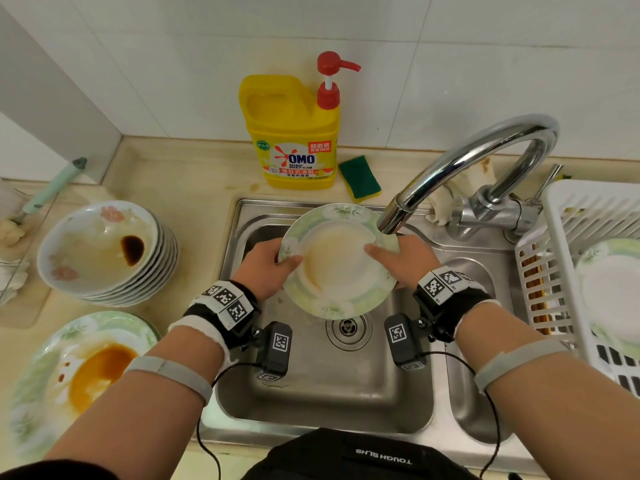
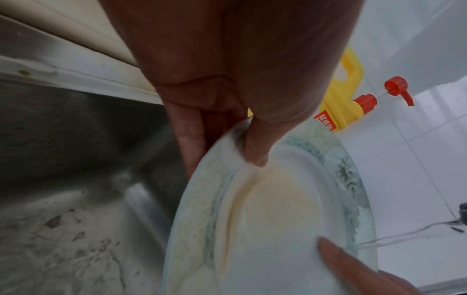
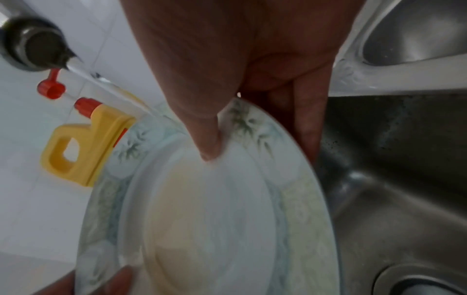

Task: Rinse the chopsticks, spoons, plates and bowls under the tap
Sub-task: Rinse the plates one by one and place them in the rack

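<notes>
Left hand [image 1: 266, 268] and right hand [image 1: 403, 259]: each grip pinches an opposite rim of one green-bordered plate [image 1: 337, 263], thumbs on its stained face, tilted over the steel sink [image 1: 329, 386] under the tap [image 1: 460, 168]. Around: stacked dirty bowls [image 1: 104, 251] and a sauce-stained plate [image 1: 83, 375] left on the beige desk; white drying rack [image 1: 585, 268] right. Behind, against the white tiled wall: yellow detergent bottle [image 1: 294, 133], green sponge [image 1: 360, 178].
</notes>
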Tool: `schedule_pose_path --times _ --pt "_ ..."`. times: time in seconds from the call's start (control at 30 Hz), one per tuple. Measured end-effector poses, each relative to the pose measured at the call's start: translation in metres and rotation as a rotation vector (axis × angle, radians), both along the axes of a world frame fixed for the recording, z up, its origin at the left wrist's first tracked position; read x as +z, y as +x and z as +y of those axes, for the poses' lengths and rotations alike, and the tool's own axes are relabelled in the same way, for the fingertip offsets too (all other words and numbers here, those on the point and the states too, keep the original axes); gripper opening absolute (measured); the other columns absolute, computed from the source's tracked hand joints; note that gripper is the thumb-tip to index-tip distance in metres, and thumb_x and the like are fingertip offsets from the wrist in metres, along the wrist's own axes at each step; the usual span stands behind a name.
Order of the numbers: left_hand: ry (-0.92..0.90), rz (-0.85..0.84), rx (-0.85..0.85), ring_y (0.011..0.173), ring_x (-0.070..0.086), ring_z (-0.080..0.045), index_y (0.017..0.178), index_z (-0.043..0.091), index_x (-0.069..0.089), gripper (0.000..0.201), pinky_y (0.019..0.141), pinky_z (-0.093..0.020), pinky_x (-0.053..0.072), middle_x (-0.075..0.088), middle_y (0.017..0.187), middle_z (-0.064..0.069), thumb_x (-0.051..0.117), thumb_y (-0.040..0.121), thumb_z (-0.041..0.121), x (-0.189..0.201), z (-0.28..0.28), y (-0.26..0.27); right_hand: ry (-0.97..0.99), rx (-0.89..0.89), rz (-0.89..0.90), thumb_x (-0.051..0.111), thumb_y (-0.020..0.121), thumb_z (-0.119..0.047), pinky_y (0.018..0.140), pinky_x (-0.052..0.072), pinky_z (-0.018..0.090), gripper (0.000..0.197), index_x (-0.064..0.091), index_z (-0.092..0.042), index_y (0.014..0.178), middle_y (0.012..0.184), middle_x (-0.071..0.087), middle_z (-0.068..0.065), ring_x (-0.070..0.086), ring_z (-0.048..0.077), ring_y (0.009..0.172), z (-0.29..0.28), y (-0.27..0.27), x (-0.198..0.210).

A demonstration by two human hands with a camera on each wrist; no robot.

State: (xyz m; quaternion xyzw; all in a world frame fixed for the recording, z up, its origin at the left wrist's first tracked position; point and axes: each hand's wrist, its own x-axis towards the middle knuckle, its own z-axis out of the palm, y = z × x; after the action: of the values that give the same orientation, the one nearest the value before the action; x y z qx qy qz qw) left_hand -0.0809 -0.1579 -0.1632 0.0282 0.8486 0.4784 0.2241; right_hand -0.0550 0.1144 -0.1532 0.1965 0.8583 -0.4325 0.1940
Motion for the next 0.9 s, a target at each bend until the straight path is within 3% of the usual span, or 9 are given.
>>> schedule_pose_path --times 0.13,0.3,0.4,0.5,0.57,0.63,0.73,0.8,0.9 --pt "-0.042 0.045 -0.032 0.097 0.071 -0.015 0.105 0.024 0.07 0.009 0.091 -0.047 0.058 0.075 0.1 0.003 0.066 0.097 0.024 0.002 0.004 -0.002 0.147 0.028 -0.023 0.061 0.088 -0.067 0.069 0.064 0.044 0.051 0.07 -0.017 0.089 0.084 0.072 0.006 0.071 0.024 0.079 -0.002 -0.003 0.007" --pt "-0.059 0.044 -0.023 0.097 0.071 -0.017 0.109 0.021 0.07 0.013 0.092 -0.047 0.058 0.075 0.101 0.001 0.065 0.098 0.025 0.0 0.004 -0.003 0.095 0.106 -0.02 0.072 0.09 -0.04 0.07 0.064 0.046 0.028 0.072 -0.015 0.102 0.095 0.074 0.008 0.073 0.026 0.087 0.004 0.001 0.004" --pt "-0.09 0.047 -0.039 0.096 0.071 -0.017 0.109 0.021 0.069 0.013 0.09 -0.045 0.059 0.075 0.102 0.0 0.065 0.098 0.025 0.002 0.006 -0.002 0.093 0.135 -0.019 0.074 0.087 -0.033 0.07 0.064 0.048 0.028 0.072 -0.013 0.106 0.098 0.074 0.01 0.073 0.028 0.088 0.004 0.002 0.003" --pt "-0.089 0.055 -0.053 0.097 0.071 -0.018 0.106 0.024 0.068 0.009 0.09 -0.043 0.058 0.075 0.102 0.0 0.064 0.098 0.024 0.003 0.008 -0.003 0.124 0.069 -0.011 0.071 0.087 -0.052 0.07 0.064 0.044 0.036 0.071 -0.02 0.103 0.095 0.072 0.004 0.07 0.024 0.087 0.001 -0.001 0.007" --pt "-0.097 0.068 -0.063 0.097 0.07 -0.018 0.104 0.026 0.067 0.007 0.09 -0.042 0.058 0.074 0.102 0.0 0.065 0.098 0.024 0.005 0.008 -0.003 0.17 0.058 -0.016 0.062 0.089 -0.064 0.073 0.063 0.043 0.043 0.069 -0.022 0.091 0.088 0.071 0.003 0.069 0.022 0.084 -0.001 -0.002 0.01" --pt "-0.108 0.083 -0.07 0.096 0.07 -0.018 0.102 0.026 0.067 0.005 0.09 -0.041 0.057 0.074 0.101 0.0 0.065 0.098 0.024 0.005 0.009 -0.004 0.201 0.089 -0.002 0.056 0.092 -0.066 0.077 0.06 0.042 0.049 0.068 -0.019 0.086 0.083 0.07 0.003 0.068 0.022 0.083 -0.001 -0.003 0.012" --pt "-0.121 0.094 -0.064 0.095 0.07 -0.018 0.1 0.024 0.068 0.004 0.09 -0.044 0.058 0.074 0.099 0.0 0.065 0.097 0.024 0.004 0.008 -0.005 0.206 0.173 0.012 0.063 0.094 -0.051 0.086 0.056 0.04 0.035 0.07 -0.017 0.097 0.093 0.071 0.004 0.068 0.025 0.093 0.003 -0.002 0.012" --pt "-0.125 0.088 -0.052 0.095 0.07 -0.019 0.101 0.022 0.069 0.006 0.09 -0.046 0.058 0.074 0.098 0.0 0.066 0.097 0.025 0.003 0.007 -0.006 0.186 0.229 0.013 0.067 0.093 -0.039 0.091 0.056 0.044 0.027 0.069 -0.015 0.105 0.102 0.072 0.007 0.068 0.028 0.098 0.005 -0.002 0.012" --pt "-0.147 0.087 -0.066 0.094 0.069 -0.018 0.101 0.021 0.07 0.008 0.091 -0.046 0.057 0.074 0.098 0.001 0.065 0.097 0.027 0.002 0.008 -0.007 0.142 0.213 0.02 0.069 0.091 -0.038 0.089 0.057 0.05 0.029 0.069 -0.013 0.106 0.102 0.072 0.009 0.069 0.03 0.097 0.004 -0.001 0.011"
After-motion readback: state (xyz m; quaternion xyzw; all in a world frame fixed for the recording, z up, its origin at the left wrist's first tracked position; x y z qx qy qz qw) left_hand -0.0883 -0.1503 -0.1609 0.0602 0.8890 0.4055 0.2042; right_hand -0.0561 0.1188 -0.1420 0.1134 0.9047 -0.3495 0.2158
